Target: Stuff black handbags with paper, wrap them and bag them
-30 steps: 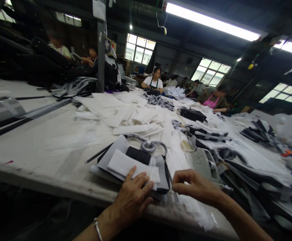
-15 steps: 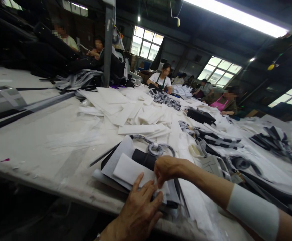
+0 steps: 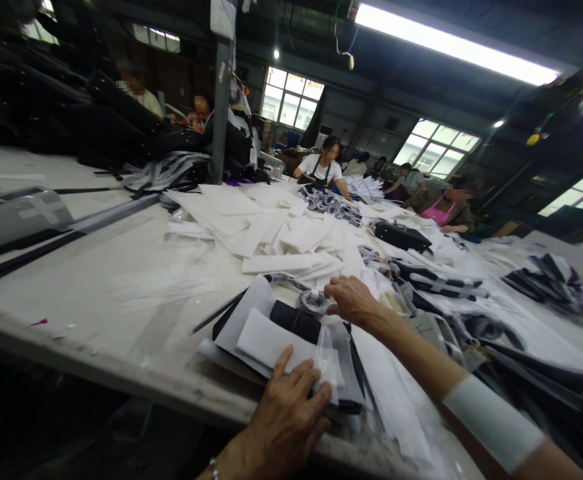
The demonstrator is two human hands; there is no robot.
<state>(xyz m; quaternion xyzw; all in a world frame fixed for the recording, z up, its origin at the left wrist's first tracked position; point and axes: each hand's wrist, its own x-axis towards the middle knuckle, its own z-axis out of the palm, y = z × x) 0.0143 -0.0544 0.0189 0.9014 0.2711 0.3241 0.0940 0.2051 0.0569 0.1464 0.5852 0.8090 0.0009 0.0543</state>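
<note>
A stack of grey and black sheet material lies at the table's near edge, topped by a white foam pad. My left hand rests on the pad's near side with its fingers spread. By its fingertips, a clear plastic strip crosses the pad. My right hand is just beyond the stack, fingers bent and apart, beside a plastic-wrapped coiled strap. Whether its fingertips touch the coil I cannot tell. A black piece shows between pad and coil.
Loose white foam pieces are heaped mid-table. To the right lie a black case and wrapped black straps. A metal post rises on the left. Several co-workers, one in a pink apron, are around the table.
My right hand has moved off the pad, away from my left hand, to the coiled strap. The clear strip on the pad is now uncovered. My left hand still rests on the pad.
</note>
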